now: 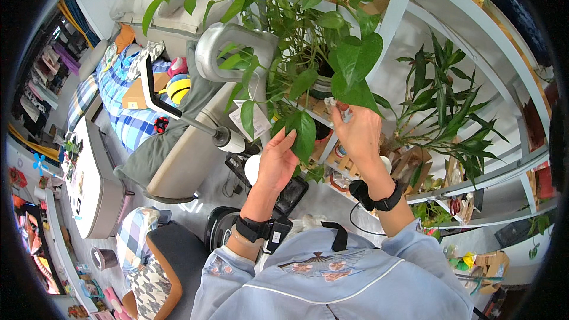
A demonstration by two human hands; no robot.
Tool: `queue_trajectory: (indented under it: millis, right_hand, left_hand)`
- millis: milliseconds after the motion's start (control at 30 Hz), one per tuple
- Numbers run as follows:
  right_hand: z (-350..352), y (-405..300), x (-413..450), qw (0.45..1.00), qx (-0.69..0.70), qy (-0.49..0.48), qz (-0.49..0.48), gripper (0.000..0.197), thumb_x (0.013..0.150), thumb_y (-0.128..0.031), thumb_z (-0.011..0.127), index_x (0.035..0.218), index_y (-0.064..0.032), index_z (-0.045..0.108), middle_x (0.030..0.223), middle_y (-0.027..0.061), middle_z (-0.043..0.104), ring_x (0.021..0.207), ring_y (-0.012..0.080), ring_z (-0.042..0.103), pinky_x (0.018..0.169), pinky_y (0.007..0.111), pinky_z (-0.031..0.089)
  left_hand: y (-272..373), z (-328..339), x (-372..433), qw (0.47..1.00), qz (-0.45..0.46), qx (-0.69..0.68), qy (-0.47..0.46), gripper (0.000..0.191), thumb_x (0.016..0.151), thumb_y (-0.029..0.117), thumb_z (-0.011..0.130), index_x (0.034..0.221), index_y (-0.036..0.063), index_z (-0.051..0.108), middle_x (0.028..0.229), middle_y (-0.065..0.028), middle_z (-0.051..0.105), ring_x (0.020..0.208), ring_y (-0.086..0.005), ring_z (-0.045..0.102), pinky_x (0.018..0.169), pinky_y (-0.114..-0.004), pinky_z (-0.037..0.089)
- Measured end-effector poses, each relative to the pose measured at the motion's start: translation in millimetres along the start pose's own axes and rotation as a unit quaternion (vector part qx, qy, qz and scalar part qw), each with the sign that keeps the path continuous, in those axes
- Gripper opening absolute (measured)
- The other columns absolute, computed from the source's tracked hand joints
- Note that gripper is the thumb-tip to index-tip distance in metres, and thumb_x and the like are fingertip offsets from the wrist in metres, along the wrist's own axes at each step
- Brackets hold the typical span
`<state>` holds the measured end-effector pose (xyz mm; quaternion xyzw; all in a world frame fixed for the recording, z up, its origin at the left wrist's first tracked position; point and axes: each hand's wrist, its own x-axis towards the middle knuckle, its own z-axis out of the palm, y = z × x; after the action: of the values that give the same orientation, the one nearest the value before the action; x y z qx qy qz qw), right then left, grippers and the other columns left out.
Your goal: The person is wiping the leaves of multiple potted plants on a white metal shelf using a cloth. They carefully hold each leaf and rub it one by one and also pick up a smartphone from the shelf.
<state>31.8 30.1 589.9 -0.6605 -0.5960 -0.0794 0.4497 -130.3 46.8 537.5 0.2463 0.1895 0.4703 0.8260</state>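
Observation:
A leafy green pothos plant [306,22] fills the top middle, its pot [321,86] partly hidden by leaves on a shelf. My left hand [280,160] pinches a heart-shaped pothos leaf [303,135] between thumb and fingers. Farther right, my right hand [358,131] is closed on a crumpled whitish tissue or cloth [331,103], just below a large hanging leaf [355,64]. A white paper tag [250,118] hangs left of the held leaf. Both wrists wear black straps with small devices.
Beside the plant stand a grey handle-shaped appliance part [235,49] and a white handle [231,141]. A grey shelf frame [395,13] rises at right, with a spiky-leaved plant [440,111] behind it. To the left are a sofa [191,155], a white table [93,182] and a chair [178,249].

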Motion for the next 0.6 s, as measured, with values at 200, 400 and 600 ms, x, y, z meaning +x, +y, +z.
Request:
queue_trajectory:
  millis: [200,400,600]
  right_hand:
    - [8,-24,-4,0.989,0.117,-0.063,-0.071,0.011,0.071,-0.006,0.066,0.08,-0.0023,0.063,0.077,0.0118,0.06,0.076,0.0297,0.058,0.068,0.037,0.047]
    - [20,-10,-4,0.988,0.107,-0.108,-0.021,0.015,0.07,-0.003,0.068,0.085,-0.0007,0.064,0.08,0.0106,0.06,0.076,0.0301,0.057,0.069,0.036,0.045]
    - [17,-3,-16,0.981,0.154,-0.093,-0.068,0.014,0.071,0.0,0.066,0.085,-0.0018,0.064,0.084,0.0119,0.061,0.08,0.0304,0.057,0.07,0.037,0.047]
  left_hand:
    - [-8,-4,3,1.0,0.015,0.008,0.016,0.029,0.092,0.004,0.045,0.121,-0.0028,0.048,0.116,-0.0101,0.057,0.106,-0.0178,0.056,0.093,-0.032,0.046]
    - [-7,-2,1,0.999,-0.001,-0.033,-0.009,0.029,0.094,0.008,0.043,0.121,-0.002,0.047,0.117,-0.01,0.056,0.107,-0.0185,0.055,0.095,-0.033,0.044]
    - [0,-4,0,0.999,-0.013,-0.053,0.007,0.031,0.097,0.017,0.041,0.121,-0.001,0.046,0.117,-0.0101,0.056,0.108,-0.0193,0.054,0.096,-0.034,0.043]
